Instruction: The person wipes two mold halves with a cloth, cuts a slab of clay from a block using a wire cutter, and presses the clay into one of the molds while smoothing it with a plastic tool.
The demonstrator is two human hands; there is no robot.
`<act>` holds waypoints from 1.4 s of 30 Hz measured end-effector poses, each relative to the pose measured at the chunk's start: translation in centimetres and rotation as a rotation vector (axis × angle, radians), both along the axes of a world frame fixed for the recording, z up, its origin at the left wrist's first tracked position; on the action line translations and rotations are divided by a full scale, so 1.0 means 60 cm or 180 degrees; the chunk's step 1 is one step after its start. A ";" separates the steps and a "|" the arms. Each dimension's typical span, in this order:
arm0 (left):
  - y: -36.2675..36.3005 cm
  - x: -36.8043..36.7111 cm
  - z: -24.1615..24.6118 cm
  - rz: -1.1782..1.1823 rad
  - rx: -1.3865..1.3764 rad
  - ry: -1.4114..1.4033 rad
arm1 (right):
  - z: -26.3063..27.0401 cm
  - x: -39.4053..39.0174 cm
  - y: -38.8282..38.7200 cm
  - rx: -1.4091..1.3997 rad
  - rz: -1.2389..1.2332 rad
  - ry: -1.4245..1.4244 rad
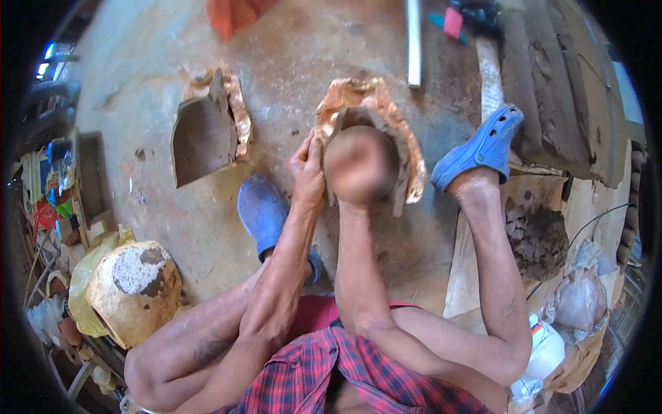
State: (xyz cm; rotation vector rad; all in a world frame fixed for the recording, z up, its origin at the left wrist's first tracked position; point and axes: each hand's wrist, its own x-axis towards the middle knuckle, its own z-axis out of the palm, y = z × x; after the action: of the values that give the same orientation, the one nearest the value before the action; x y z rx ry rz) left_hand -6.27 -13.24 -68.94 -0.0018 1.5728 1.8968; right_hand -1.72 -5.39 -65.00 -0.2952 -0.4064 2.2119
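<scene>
Between my feet lies a rough, orange-brown mould (408, 150) with an arched rim, lined with a grey-brown clay wall (381, 120). My left hand (309, 168) grips the left side of this clay-lined mould, its fingers bent at the edge. Over the inside of the mould is my right hand (358, 165), blurred out, so its fingers and anything in them cannot be made out. The blur also covers much of the hollow. A second mould piece (243, 121) with a clay lining (201, 137) rests on the floor to the left, apart from both hands.
Blue clogs (264, 212) are on my feet. At right lie long clay slabs (548, 98) and a lump of dark clay (538, 240). A white bar (414, 46) and orange cloth (238, 15) lie ahead. A large rounded mould (137, 295) sits by my left knee.
</scene>
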 end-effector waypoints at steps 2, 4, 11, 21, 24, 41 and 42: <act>0.022 -0.014 -0.014 0.0051 0.0151 -0.0054 | 0.000 0.004 0.003 0.0142 0.0130 0.0095; 0.006 -0.010 -0.010 -0.0092 0.0125 -0.0073 | 0.022 0.011 0.005 0.0500 -0.0108 -0.0040; 0.032 0.000 0.011 -0.0219 -0.0261 0.0132 | 0.079 -0.047 0.098 0.2583 -0.1582 -0.1208; 0.083 0.008 0.100 -0.0318 -0.1137 0.0926 | 0.006 -0.065 0.165 0.2229 -0.0674 -0.1003; 0.074 0.009 0.041 0.0030 -0.1127 0.1705 | 0.053 -0.070 0.180 0.2484 -0.0765 -0.0822; 0.083 0.001 0.093 0.0001 -0.1189 0.1384 | 0.018 -0.044 0.158 0.2464 -0.0870 -0.1484; 0.069 -0.012 0.086 0.0053 -0.1129 0.1266 | 0.041 -0.054 0.151 0.2623 -0.0868 -0.1212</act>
State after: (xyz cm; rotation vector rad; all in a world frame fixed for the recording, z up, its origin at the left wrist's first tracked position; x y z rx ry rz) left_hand -7.00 -9.10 -63.75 0.2210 2.1660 1.6742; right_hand -4.96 3.66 -62.53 -0.2900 -1.3417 1.5527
